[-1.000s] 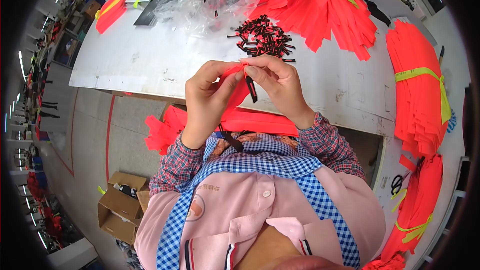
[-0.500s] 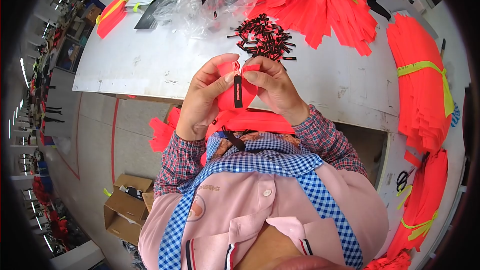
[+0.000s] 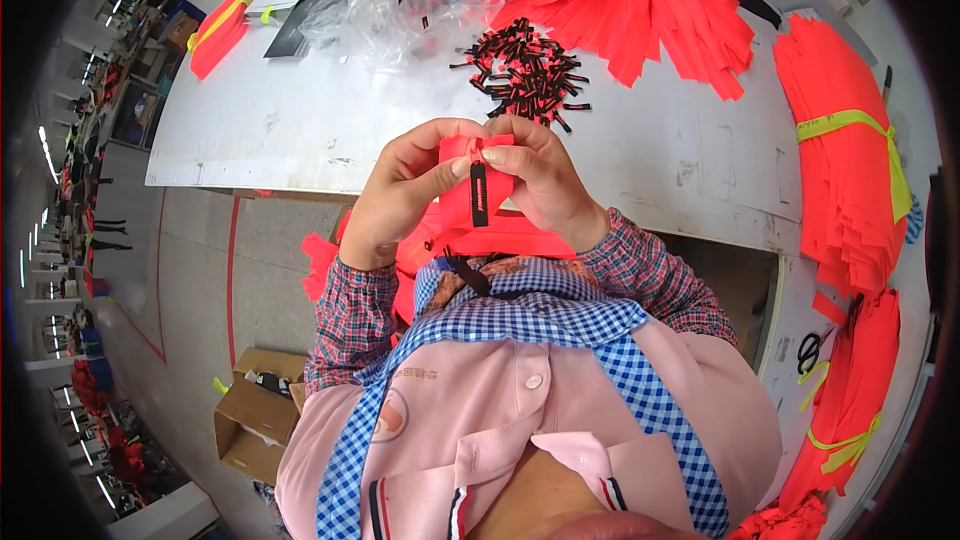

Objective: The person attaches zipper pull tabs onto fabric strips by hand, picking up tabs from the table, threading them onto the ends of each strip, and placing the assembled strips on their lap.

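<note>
A strip of bright red zipper tape (image 3: 456,202) is held up between my hands, in front of the table edge. From its middle hangs a black zipper pull tab (image 3: 479,202) with red lettering. My left hand (image 3: 405,185) pinches the strip's left side, thumb near the top of the pull. On the right side, my right hand (image 3: 550,180) pinches the strip with its thumb beside the slider, which is too small to see clearly. More red tape (image 3: 500,240) lies across my lap. A pile of black and red pull tabs (image 3: 525,75) sits on the table just beyond my hands.
The white table (image 3: 280,140) carries a clear plastic bag (image 3: 370,15) of pulls and a fanned red bundle (image 3: 630,15) behind. Tied red bundles (image 3: 840,160) line the right, near black scissors (image 3: 809,351). A cardboard box (image 3: 258,415) stands on the floor at left.
The red strip's upper edges, folded and parted before, now lie flatter and closer together. Both hands have drawn slightly nearer each other, and the pull tab hangs a little lower.
</note>
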`<state>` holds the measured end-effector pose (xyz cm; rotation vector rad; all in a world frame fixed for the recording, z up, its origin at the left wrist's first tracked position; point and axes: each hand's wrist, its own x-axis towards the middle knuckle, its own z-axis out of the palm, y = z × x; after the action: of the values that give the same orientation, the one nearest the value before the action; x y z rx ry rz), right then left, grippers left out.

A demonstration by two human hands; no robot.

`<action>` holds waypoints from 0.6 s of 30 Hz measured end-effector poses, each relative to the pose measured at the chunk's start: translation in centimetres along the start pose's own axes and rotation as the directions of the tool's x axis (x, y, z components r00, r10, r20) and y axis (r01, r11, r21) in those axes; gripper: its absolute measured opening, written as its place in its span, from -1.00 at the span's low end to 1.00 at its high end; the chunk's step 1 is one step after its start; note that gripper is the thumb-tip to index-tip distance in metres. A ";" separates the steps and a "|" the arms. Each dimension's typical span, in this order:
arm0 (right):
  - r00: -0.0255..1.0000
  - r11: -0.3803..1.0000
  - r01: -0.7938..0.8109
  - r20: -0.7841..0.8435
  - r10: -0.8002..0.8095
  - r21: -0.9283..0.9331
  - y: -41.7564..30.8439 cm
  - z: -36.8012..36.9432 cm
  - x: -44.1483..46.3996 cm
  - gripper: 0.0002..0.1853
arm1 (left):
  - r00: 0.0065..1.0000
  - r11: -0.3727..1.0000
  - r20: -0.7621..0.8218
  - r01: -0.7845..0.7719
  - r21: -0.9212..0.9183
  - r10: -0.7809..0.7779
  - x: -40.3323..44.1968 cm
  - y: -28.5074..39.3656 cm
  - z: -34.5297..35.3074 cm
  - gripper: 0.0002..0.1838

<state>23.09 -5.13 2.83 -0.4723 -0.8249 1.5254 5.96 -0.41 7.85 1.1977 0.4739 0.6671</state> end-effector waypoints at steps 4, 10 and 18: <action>0.983 0.938 0.183 0.036 -0.180 -0.296 -1.0 0.7 0.2 -0.85 | 0.993 0.969 -0.056 -0.089 0.230 0.105 -0.4 1.2 0.9 -0.59; 0.984 0.903 0.176 0.034 -0.177 -0.392 -1.2 0.4 -0.1 -0.80 | 0.974 0.847 -0.168 -0.040 0.530 0.151 -1.0 1.0 2.0 -0.62; 0.783 0.264 0.535 0.355 -0.511 -0.802 -2.0 1.1 -0.8 -0.81 | 0.966 0.709 -0.059 -0.141 0.691 0.250 -1.5 0.6 1.3 -0.81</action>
<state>23.76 -6.17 4.87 -0.8205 -1.6180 0.3299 5.56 -2.21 8.83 1.9357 0.7672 0.7988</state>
